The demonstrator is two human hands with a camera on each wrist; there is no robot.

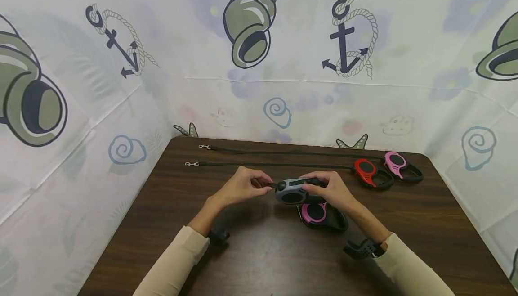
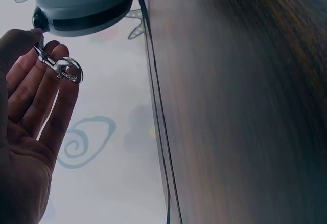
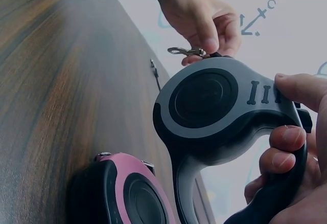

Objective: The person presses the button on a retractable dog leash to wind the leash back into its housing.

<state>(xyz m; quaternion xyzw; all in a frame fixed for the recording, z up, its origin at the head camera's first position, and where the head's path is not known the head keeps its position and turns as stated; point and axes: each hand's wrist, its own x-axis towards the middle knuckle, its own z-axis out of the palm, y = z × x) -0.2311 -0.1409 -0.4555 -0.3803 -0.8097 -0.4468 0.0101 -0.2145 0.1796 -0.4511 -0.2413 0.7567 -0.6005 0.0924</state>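
Note:
A grey and black retractable dog leash (image 1: 292, 191) is held up over the table in front of me. My right hand (image 1: 335, 190) grips its looped handle, fingers curled through the loop and thumb on the casing, plain in the right wrist view. At the leash's outlet my left hand (image 1: 244, 185) pinches the short strap end of the metal snap hook (image 2: 57, 66), which lies across its fingers. Just under the grey leash, a pink and black retractable leash (image 1: 314, 213) lies on the table, partly covered in the head view.
Farther back on the dark wood table (image 1: 251, 260) lie a red retractable leash (image 1: 366, 172) and another pink one (image 1: 395, 160). Their black cords run left to metal hooks (image 1: 192, 164). A patterned cloth (image 1: 226, 102) hangs behind the table.

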